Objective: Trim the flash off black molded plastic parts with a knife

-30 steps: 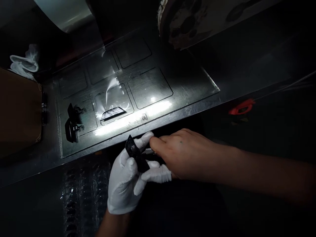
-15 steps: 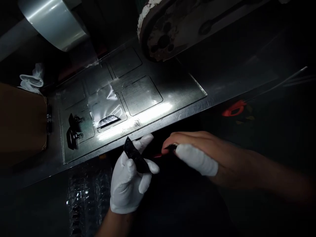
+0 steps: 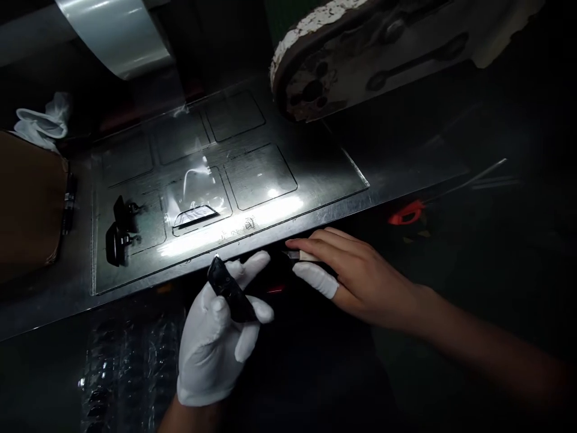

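Note:
My left hand (image 3: 210, 340), in a white glove, grips a dark, glossy elongated part (image 3: 231, 290) between thumb and fingers, in front of the table edge. To its right, my right hand (image 3: 360, 270) is bare except for a white cover on the thumb. Its fingers close on a small knife-like tool with a pale handle (image 3: 309, 256) and a short metal end pointing left; the tip is too dark to make out. A gap separates the tool from the dark part. On the metal table lies a clear bag with a dark-edged trapezoid piece (image 3: 196, 215).
Two dark parts (image 3: 116, 240) stand on the marked metal plate (image 3: 333, 171). Clear trays (image 3: 121, 361) sit below at left. A belt machine arm (image 3: 342, 84) overhangs the table. A cardboard box (image 3: 31, 204), film roll (image 3: 121, 36) and red-handled tool (image 3: 406, 213) are around.
Both hands have shifted a little in the view, the left one leftward with the dark part. My right hand has turned, bringing the tool's pale handle and metal end into view.

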Tool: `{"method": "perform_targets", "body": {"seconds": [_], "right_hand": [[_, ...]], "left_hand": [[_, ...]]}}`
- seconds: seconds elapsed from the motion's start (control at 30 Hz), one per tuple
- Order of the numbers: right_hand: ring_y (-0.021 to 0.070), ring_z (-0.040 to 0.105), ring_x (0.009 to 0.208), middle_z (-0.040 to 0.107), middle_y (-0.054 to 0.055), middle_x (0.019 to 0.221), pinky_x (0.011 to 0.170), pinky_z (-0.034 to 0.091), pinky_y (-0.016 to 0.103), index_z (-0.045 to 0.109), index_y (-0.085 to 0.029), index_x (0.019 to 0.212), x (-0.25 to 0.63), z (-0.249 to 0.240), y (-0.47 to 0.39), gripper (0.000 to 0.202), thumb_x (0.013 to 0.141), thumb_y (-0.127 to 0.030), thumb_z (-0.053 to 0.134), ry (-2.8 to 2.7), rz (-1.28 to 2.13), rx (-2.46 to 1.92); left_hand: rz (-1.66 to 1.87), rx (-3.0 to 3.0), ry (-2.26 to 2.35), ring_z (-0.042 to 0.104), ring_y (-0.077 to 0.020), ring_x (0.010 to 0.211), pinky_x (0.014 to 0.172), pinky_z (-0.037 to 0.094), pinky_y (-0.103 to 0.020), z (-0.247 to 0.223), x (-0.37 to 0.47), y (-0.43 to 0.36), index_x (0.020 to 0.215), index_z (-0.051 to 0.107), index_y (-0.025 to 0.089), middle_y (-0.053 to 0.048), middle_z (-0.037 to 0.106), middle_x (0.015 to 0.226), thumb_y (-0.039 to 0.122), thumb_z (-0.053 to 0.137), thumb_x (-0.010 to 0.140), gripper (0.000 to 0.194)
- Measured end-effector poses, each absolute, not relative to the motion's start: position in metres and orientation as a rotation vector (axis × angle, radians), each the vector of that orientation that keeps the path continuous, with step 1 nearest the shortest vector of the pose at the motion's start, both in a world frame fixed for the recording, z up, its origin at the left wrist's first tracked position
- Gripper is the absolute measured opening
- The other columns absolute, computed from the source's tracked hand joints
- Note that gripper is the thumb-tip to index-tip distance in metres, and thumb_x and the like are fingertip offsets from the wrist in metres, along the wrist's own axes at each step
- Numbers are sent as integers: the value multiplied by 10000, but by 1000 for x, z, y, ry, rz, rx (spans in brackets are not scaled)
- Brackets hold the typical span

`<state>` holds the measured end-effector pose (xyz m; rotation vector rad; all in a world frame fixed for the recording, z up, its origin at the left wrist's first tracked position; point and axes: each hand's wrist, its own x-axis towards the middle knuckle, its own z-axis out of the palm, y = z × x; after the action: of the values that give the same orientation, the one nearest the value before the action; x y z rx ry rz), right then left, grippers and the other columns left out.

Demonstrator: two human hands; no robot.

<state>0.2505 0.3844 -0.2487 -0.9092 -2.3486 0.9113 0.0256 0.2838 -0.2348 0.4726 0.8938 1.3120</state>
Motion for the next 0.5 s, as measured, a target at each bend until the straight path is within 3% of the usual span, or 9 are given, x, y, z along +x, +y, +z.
{"method": "perform_targets", "body": {"seconds": [0.13, 0.3, 0.5], "right_hand": [[208, 619, 1137, 661, 113, 1235, 970, 548, 351, 550, -134, 1485, 243, -240, 384, 492, 994, -119, 544, -2354, 991, -813], [163, 652, 1108, 694, 84, 1225, 958, 551, 279, 538, -142, 1491, 231, -221, 393, 606, 907, 14, 576, -2397, 880, -629], [272, 643, 1085, 701, 129, 1199, 873, 570, 415, 565, -109, 1459, 209, -186, 408, 636, 839, 27, 534, -2695, 603, -449]], "left_hand": [[1335, 445, 846, 733, -113, 726, 408, 414, -72, -238, 23, 279, 1259, 724, 264, -134, 697, 1361, 384, 670, 983, 306], [1284, 424, 728, 759, -149, 793, 431, 458, -75, -237, 16, 274, 1222, 714, 249, -31, 743, 962, 377, 730, 944, 307], [1265, 453, 695, 757, -149, 787, 453, 467, -77, -235, 4, 268, 1213, 711, 250, -28, 723, 933, 395, 751, 930, 321]]}}
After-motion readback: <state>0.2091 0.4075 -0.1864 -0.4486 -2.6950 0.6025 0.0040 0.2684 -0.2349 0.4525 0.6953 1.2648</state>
